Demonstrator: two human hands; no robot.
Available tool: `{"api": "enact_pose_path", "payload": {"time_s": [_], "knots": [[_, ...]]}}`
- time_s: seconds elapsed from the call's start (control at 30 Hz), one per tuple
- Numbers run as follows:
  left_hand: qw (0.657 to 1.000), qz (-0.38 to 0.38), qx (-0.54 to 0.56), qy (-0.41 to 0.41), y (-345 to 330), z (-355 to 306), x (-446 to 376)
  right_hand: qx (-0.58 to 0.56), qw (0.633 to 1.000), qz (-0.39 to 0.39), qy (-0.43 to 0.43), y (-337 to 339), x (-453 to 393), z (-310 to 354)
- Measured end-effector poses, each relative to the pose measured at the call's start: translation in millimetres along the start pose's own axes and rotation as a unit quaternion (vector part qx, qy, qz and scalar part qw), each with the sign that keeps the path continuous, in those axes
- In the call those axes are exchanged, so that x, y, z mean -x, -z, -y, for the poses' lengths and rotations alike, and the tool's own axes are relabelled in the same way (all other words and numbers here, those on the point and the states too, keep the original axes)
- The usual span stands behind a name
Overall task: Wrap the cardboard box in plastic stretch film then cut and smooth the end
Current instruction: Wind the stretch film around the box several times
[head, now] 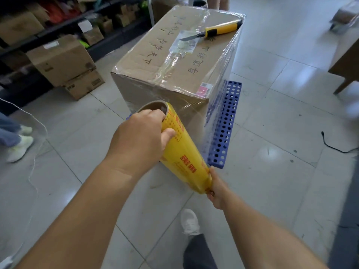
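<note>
Here, item one: our left hand (138, 141) grips the upper end of the stretch film roll (182, 150), fingers hooked into the cardboard core and thumb pressed on the yellow label. Item two: our right hand (216, 189) holds the roll's lower end at about 5 o'clock from the left; its fingers are largely hidden behind the roll, so we judge them curled round the core end. Item three: the cardboard box (174, 61) stands on a blue perforated pallet (223, 125) at 12 o'clock from the roll, film stretched from roll to its near corner. Item four: a yellow utility knife (213, 31), blade out, lies on the box top, far side.
</note>
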State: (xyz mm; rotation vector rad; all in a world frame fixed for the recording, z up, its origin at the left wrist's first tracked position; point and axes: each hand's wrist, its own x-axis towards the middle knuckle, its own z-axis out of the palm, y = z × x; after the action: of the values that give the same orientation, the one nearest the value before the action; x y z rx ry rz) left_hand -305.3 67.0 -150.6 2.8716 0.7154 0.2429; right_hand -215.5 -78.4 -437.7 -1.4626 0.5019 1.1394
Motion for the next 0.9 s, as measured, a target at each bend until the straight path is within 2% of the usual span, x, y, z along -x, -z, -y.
{"api": "enact_pose_path", "payload": {"time_s": [0.17, 0.57, 0.9], "knots": [[0.999, -0.006, 0.001, -0.040, 3, 26, -13, -0.046, 0.999, -0.013, 0.003, -25, 1, 3], [0.986, 0.038, 0.017, -0.162, 7, 75, -44, -0.158, 0.985, -0.061, -0.006, -84, -10, -7], [0.965, 0.084, 0.037, -0.247, 14, 103, -61, -0.234, 0.956, -0.174, -0.018, -111, 15, -20]]}}
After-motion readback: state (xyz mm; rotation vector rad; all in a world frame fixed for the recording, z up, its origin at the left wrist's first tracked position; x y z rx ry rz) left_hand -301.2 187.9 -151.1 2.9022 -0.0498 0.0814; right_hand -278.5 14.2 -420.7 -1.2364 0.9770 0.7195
